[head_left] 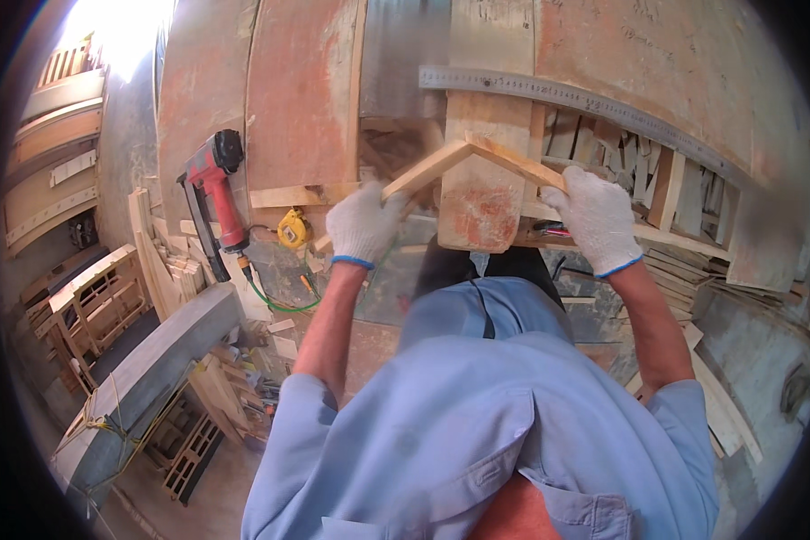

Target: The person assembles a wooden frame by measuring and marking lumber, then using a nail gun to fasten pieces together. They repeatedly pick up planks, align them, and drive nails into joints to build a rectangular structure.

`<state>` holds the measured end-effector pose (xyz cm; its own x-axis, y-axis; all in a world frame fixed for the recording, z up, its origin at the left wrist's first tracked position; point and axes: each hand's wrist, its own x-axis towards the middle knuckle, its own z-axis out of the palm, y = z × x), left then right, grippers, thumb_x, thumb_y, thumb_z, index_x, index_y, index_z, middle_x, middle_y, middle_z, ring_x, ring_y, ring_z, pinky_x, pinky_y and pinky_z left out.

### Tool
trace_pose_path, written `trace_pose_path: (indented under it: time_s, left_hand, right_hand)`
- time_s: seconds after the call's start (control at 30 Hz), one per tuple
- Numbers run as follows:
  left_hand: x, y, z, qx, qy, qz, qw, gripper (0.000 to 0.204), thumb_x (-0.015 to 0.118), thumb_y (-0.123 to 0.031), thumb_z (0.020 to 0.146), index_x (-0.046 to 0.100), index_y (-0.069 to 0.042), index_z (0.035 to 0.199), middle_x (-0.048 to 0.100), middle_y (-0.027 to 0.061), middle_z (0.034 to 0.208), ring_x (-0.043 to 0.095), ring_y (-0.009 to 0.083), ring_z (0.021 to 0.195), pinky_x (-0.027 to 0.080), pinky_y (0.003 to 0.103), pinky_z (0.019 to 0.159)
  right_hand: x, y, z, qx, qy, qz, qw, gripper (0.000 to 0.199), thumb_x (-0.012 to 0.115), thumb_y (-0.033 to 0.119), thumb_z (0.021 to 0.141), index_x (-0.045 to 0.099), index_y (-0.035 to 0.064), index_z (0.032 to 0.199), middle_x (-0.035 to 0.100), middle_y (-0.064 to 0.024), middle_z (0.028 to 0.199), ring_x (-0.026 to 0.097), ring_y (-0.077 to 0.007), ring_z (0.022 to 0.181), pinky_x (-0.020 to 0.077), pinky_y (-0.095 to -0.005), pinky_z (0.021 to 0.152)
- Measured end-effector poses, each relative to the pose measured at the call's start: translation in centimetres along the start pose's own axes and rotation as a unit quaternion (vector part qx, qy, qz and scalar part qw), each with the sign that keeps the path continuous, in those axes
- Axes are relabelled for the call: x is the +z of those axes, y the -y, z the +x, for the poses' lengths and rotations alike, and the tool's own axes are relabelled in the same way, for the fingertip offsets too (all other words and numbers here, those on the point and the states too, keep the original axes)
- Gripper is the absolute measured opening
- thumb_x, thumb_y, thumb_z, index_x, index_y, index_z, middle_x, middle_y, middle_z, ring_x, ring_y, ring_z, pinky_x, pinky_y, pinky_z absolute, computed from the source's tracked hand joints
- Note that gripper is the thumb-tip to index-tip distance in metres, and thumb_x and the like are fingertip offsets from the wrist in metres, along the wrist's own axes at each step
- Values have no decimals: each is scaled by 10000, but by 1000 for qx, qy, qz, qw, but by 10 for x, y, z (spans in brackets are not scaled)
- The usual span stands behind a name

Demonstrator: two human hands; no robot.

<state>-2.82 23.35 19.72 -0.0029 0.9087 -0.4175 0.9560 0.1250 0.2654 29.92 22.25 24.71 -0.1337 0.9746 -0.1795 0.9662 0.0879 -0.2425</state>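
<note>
I count 2 gloved hands, 2 wood strips meeting in a peak, upper ctr of frame; 1 nail gun point(220, 189) & 1 yellow tape measure point(293, 228), ctr-left; 1 steel ruler point(585, 101), upper right. Btwn hands I've got room, w/ the board's rounded end point(480, 216) jutting in below the peak. L hand point(366, 223): fingers curled round L strip's point(429, 168) lower end; R hand point(594, 220) pinching R strip's point(517, 162). Can't tell how tight.
</note>
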Motion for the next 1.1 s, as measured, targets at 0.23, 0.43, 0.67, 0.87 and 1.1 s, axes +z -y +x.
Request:
trace_pose_path:
  time_s: [0.23, 0.43, 0.67, 0.87, 1.1]
  left_hand:
    - [27, -13, -2, -86, 1, -23, 996, 530, 588, -541, 956, 711, -26, 975, 702, 223, 786, 717, 369, 792, 527, 483, 704]
    - [47, -12, -23, -213, 189, -546, 788, 441, 609, -463, 1021, 683, -70, 1208, 638, 14, 784, 562, 122, 636, 486, 292, 550]
    - [31, -50, -25, -229, 204, -790, 531, 534, 507, -545, 1050, 606, -21, 1070, 474, -4, 707, 445, 135, 523, 455, 335, 537]
    - [57, -41, -36, -140, 257, -865, 408, 574, 494, -578, 1042, 602, -15, 1086, 457, 2, 686, 410, 141, 500, 434, 324, 546]
    - [25, -44, -62, -173, 122, -642, 736, 542, 711, -397, 958, 595, -30, 1339, 567, 47, 780, 564, 161, 630, 493, 332, 594]
  right_hand:
    - [27, 41, 6, 53, -19, 33, 998, 310, 658, 330, 944, 586, 37, 873, 666, -195, 787, 689, -405, 746, 554, -488, 660]
    - [22, 58, 27, -7, -51, 56, 997, 285, 656, 317, 942, 594, 43, 893, 662, -207, 812, 686, -399, 759, 550, -497, 652]
    - [7, 102, 43, -147, -60, 63, 985, 244, 620, 313, 962, 640, 75, 912, 676, -178, 821, 698, -385, 741, 550, -505, 628]
    - [-23, 80, 68, -192, -52, 94, 975, 281, 604, 324, 975, 677, 58, 920, 673, -210, 775, 701, -386, 740, 557, -472, 647]
    - [-51, -13, 93, 32, 126, 404, 905, 319, 625, 231, 967, 711, -11, 1158, 724, -104, 1017, 700, -178, 868, 575, -331, 764]
